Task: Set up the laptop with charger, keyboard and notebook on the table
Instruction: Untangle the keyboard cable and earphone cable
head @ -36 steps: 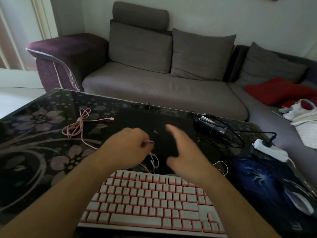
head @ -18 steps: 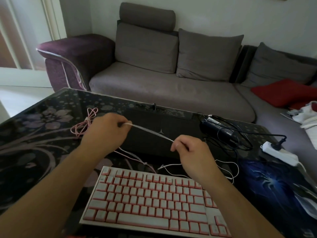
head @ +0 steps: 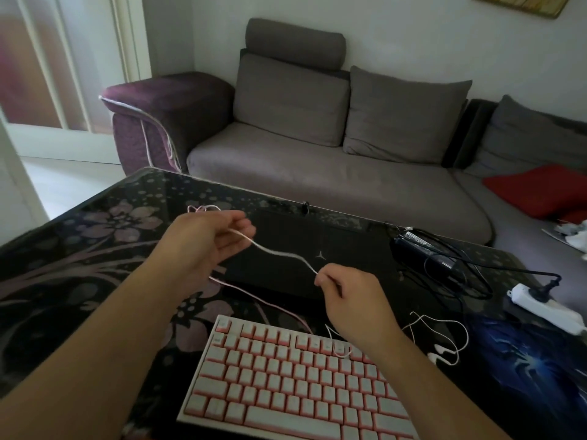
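Observation:
A closed black laptop (head: 333, 249) lies flat on the dark floral table (head: 79, 255). In front of it sits a pink-and-white keyboard (head: 286, 382). My left hand (head: 203, 246) and my right hand (head: 349, 296) each pinch a thin white cable (head: 279, 254), which stretches between them above the laptop. From my right hand the cable drops onto the keyboard. A pink cable (head: 254, 300) runs from the keyboard toward the table's back left. The black charger brick (head: 422, 252) with its looped cord lies right of the laptop. No notebook is in view.
A white power strip (head: 546, 309) with a black plug sits at the right edge. White earphones (head: 441, 350) lie right of the keyboard, beside a blue mouse pad (head: 533, 369). A grey sofa (head: 317, 154) with a red cushion (head: 533, 188) stands behind the table.
My hands have picked up the white cable from the laptop and drawn it out between them. The view has tilted up and shifted slightly.

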Motion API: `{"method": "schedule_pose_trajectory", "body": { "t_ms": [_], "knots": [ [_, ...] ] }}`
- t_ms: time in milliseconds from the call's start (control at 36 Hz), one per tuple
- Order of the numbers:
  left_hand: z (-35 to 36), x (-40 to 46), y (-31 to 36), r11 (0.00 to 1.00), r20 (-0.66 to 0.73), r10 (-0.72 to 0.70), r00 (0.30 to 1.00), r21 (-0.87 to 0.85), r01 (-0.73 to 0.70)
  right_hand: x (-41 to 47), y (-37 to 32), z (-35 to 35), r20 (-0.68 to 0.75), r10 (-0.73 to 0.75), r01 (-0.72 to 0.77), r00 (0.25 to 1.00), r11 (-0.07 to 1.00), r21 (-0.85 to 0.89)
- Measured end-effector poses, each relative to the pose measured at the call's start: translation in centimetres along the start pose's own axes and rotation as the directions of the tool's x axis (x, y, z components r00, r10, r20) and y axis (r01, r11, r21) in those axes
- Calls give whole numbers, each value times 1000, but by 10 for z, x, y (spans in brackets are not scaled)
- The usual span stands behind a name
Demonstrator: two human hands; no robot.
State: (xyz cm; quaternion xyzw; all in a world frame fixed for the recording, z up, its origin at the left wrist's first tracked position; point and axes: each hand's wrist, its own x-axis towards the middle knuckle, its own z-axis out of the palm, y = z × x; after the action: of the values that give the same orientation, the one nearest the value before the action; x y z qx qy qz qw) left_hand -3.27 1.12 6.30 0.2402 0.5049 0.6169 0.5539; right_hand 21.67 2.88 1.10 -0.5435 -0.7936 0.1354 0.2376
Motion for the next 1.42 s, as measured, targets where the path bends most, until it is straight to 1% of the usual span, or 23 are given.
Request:
{"method": "schedule_pose_trajectory", "body": {
  "t_ms": [139,167,222,278,306,361,417,500,583,667,750,806,972,1028,1084,1139,1167,1195,1250,1278,1306,1361,1417],
  "knots": [
    [5,11,-5,926,-26,28,999,378,-16,25,-10,8,-191,-82,92,978,995,45],
    [6,12,-5,912,-11,-9,1000,410,13,30,-13,7,-145,-75,82,987,996,42],
    [8,14,-6,842,28,-15,1000,540,-2,39,-18,0,100,-14,12,995,1000,16],
    [6,14,-6,742,95,-15,995,669,-52,47,-23,-5,349,40,-106,936,979,172],
    [5,13,-4,676,127,-22,992,732,-79,50,-27,-10,386,24,-164,922,928,335],
    [0,16,-3,573,171,-40,984,811,-118,54,-33,-14,310,3,-207,951,752,626],
    [-1,15,-2,497,214,-47,976,852,-163,57,-36,-14,208,12,-157,978,700,697],
    [-3,13,-3,462,313,-21,949,845,-268,51,-41,-12,122,-76,-8,990,822,569],
    [-4,12,-4,435,365,3,931,838,-330,46,-43,-3,190,-214,106,958,882,459],
    [-2,13,-7,420,367,28,930,840,-344,45,-43,7,277,-198,75,940,915,397],
    [-2,14,-7,403,325,85,942,853,-330,46,-45,10,337,-74,-50,939,937,346],
    [-3,16,-6,386,277,131,952,870,-306,46,-43,9,322,-19,-92,947,941,326],
    [-18,20,-1,293,129,289,949,932,-216,43,-36,0,291,-12,-97,957,930,356],
    [-28,25,-1,364,43,369,928,912,-187,41,-33,0,301,-4,-106,953,931,350],
    [-40,32,0,580,-103,385,917,800,-154,40,-31,0,314,7,-127,949,924,362],
    [-50,36,5,794,-198,250,948,602,-84,41,-31,2,303,32,-145,953,921,361],
    [-54,38,7,802,-159,182,970,594,-53,42,-32,4,293,47,-150,955,928,341],
    [-58,39,9,728,-79,118,990,685,-32,43,-33,6,287,59,-151,956,938,311],
    [-60,39,8,445,45,-71,996,896,-9,46,-38,12,289,57,-130,956,962,239],
    [-61,40,6,313,70,-127,989,949,-27,48,-41,15,294,37,-99,955,975,200],
    [-60,39,4,236,102,-140,985,969,-66,51,-44,19,294,6,-55,956,986,157],
    [-57,37,2,232,231,-77,970,950,-208,58,-54,26,314,-53,37,948,998,57],
    [-49,32,2,348,396,21,918,858,-378,64,-68,31,344,-97,104,934,995,-2]
  ]
}}
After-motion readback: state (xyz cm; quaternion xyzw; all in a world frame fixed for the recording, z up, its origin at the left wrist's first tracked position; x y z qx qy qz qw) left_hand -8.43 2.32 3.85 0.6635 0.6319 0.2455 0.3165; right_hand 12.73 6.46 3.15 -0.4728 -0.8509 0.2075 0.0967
